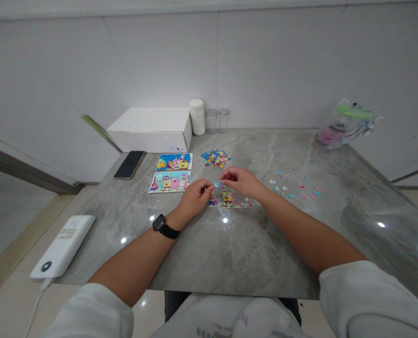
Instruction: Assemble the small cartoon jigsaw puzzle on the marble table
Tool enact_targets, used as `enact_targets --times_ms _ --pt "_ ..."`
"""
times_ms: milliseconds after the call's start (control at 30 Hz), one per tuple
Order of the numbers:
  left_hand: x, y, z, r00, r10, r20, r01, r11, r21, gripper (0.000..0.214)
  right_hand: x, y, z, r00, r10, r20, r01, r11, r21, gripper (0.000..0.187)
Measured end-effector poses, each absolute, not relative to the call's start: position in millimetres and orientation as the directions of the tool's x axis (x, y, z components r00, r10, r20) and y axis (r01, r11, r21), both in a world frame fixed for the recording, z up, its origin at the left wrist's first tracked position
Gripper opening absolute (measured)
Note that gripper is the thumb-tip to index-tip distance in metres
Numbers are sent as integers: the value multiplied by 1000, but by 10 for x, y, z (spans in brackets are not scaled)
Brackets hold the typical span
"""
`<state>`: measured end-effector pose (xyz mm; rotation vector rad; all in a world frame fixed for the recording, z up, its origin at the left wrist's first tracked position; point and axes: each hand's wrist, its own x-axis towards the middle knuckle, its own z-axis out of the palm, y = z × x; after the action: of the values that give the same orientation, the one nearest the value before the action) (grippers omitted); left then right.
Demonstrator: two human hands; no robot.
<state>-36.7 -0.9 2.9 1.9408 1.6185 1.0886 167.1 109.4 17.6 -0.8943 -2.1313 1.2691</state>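
A small light-blue strip of jigsaw pieces lies between my two hands. My left hand, with a black watch on its wrist, is closed with thumb and forefinger at the strip's left end. From the right, my right hand pinches at the strip's other end; its fingertips partly cover it. Just below is a partly joined jigsaw puzzle with a yellow cartoon figure, its left edge close to my left fingers. Two printed picture cards lie left of my left hand, one behind the other.
A heap of mixed jigsaw pieces is behind my hands. Several loose pieces lie scattered to the right. Around them are a phone, white box, white bottle, two clear jars, plastic bag and power bank.
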Motion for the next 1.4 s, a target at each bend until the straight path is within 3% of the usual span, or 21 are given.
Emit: enact_targets --times_ms 200,400,1067,1400 --pt "-382 -25 -6 255 892 374 706 -436 558 15 1739 1190 62 -635 772 35 486 434 -758 9" --pt "-356 -55 -16 409 854 322 737 -517 435 20 1703 1150 -6 -632 774 38 567 496 -658 7" --pt "-334 -120 100 484 838 251 707 -544 451 21 1663 1031 103 -687 724 55 640 640 -426 9" --pt "-323 -126 136 488 840 237 725 -542 426 20 1684 1029 108 -632 768 101 683 614 -396 17"
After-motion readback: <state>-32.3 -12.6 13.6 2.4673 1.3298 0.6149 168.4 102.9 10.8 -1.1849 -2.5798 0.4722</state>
